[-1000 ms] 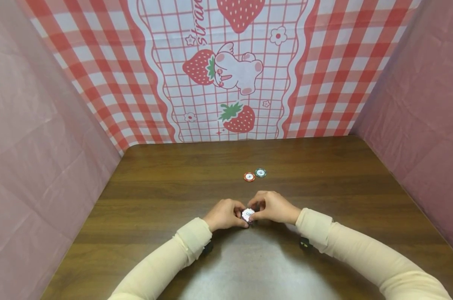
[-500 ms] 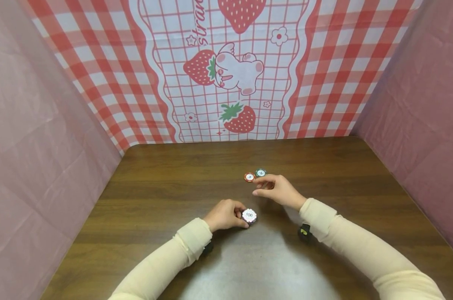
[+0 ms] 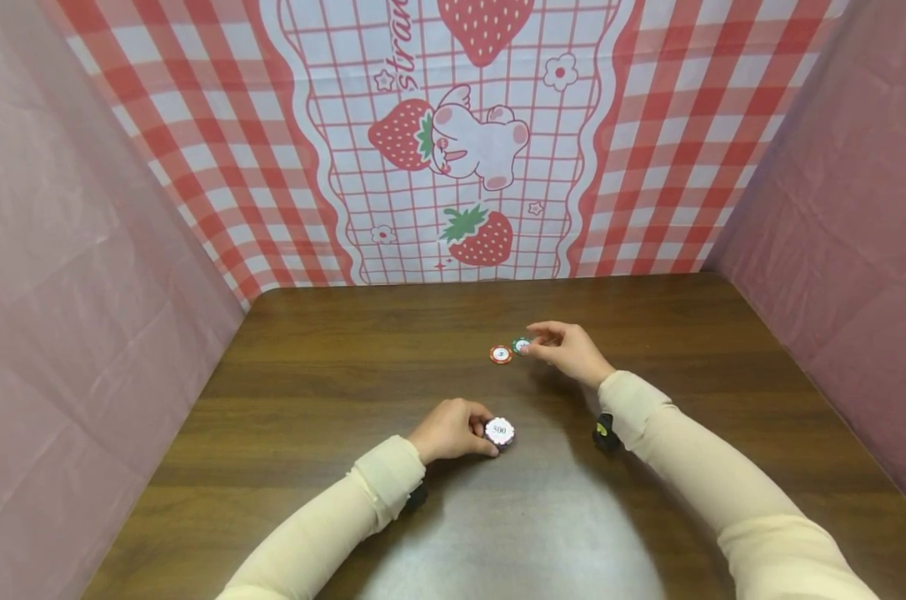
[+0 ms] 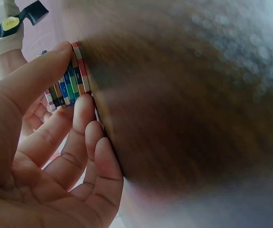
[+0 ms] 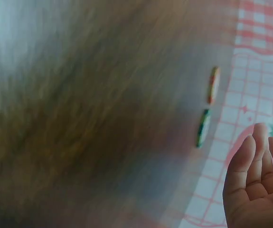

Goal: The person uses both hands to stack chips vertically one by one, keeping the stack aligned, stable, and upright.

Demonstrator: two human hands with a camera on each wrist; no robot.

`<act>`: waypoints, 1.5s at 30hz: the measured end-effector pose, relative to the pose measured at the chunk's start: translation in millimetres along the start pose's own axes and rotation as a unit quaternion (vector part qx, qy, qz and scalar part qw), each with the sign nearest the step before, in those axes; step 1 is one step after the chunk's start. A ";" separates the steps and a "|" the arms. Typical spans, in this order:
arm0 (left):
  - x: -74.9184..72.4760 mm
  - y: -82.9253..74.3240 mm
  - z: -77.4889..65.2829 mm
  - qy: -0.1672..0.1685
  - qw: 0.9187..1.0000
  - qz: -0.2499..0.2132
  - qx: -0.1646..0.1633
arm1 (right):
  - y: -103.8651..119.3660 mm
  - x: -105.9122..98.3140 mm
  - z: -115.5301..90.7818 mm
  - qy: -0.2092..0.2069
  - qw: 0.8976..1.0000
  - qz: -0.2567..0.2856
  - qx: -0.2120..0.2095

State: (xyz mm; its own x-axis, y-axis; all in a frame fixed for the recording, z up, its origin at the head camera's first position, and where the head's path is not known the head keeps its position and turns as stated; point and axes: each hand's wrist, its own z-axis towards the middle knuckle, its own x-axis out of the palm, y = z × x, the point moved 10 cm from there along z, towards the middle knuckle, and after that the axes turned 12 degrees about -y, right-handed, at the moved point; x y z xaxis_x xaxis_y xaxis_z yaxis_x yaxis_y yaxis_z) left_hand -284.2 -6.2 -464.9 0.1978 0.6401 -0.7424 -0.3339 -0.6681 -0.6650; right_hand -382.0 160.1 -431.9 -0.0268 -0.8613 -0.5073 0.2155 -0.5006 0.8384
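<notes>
My left hand (image 3: 451, 430) holds a short stack of poker chips (image 3: 501, 431) on the table, thumb on the near side and fingers on the far side. A white chip marked 500 tops the stack. In the left wrist view the coloured edges of several chips (image 4: 70, 84) show between thumb and fingers. Farther back, my right hand (image 3: 570, 352) hovers at a green poker chip (image 3: 519, 342), its thumb overlapping that chip in the head view. An orange-red poker chip (image 3: 501, 355) lies just left of the green one. The right wrist view shows nothing between the right hand's (image 5: 255, 190) loosely bent fingers.
The brown wooden table (image 3: 332, 367) carries all the chips. A red-and-white checked strawberry cloth (image 3: 468, 142) hangs behind its far edge. Pink cloths (image 3: 835, 208) hang along both sides. Each wrist carries a small dark device (image 3: 606, 433).
My right hand has left the stack and moved away, past the orange-red chip, to the green chip. The left hand has stayed at the stack.
</notes>
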 end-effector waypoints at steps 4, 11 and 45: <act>-0.3 -0.5 0.1 -0.001 1.000 0.000 0.002 | -11.4 2.8 7.3 0.015 1.000 -0.006 0.024; -1.3 -1.2 0.1 -0.002 1.000 -0.001 0.002 | -27.0 7.8 17.7 0.030 0.998 -0.007 0.060; -0.1 -2.0 0.2 0.001 1.000 0.001 0.014 | -43.3 29.4 30.0 0.066 0.985 -0.154 0.045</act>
State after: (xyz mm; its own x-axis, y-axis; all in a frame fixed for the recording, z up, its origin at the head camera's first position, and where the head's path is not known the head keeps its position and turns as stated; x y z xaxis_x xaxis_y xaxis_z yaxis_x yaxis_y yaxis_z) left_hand -283.7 -4.8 -463.4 0.1982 0.6375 -0.7445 -0.3593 -0.6595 -0.6603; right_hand -421.4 153.8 -477.2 0.0510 -0.6510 -0.7574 0.1294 -0.7477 0.6513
